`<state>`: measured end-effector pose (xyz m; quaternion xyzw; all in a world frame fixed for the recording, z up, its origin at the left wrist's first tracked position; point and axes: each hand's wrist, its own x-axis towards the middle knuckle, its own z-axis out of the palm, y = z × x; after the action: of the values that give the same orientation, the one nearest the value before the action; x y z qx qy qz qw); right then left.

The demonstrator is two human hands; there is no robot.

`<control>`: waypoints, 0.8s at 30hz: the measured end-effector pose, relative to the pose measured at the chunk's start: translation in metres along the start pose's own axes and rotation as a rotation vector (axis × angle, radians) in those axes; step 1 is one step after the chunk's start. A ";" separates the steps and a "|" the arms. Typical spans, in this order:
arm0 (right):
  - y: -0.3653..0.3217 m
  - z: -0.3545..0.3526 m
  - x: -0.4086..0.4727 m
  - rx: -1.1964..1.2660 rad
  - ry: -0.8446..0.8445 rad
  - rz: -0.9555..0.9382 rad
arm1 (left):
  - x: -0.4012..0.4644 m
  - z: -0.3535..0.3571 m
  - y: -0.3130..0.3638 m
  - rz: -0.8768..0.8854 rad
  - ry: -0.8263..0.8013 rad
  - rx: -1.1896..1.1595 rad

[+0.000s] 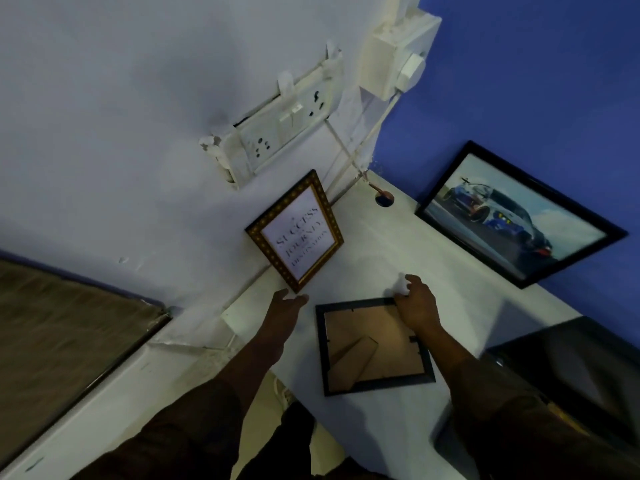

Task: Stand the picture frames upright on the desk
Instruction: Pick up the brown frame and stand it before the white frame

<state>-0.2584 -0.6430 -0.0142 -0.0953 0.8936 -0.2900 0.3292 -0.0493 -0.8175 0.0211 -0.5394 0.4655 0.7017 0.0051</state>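
White table (398,244) in a corner of white and blue walls: gold frame (296,233) upright, car picture (516,216) leaning, dark frame (372,344) face-down, right hand (415,303) gripping its corner, left hand (285,306) spread.

White wall (104,116) (blue (536,81) beside)

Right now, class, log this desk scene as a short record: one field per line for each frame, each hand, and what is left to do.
gold frame: upright, leaning on the pale wall, text print facing out
car picture frame: upright against the blue wall
black frame: flat on the desk, face down, cardboard back and stand showing
left hand: open, beside the gold frame's lower corner, contact unclear
right hand: on the black frame's far right corner
remaining: the black frame is not yet stood up
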 end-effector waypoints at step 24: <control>0.038 -0.040 -0.068 0.189 -0.004 -0.039 | -0.044 0.061 -0.100 0.222 -0.123 0.978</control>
<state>-0.2311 -0.5693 0.0246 -0.0816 0.8595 -0.3794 0.3326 -0.0260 -0.6988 -0.0109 -0.3787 0.7933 0.4281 0.2099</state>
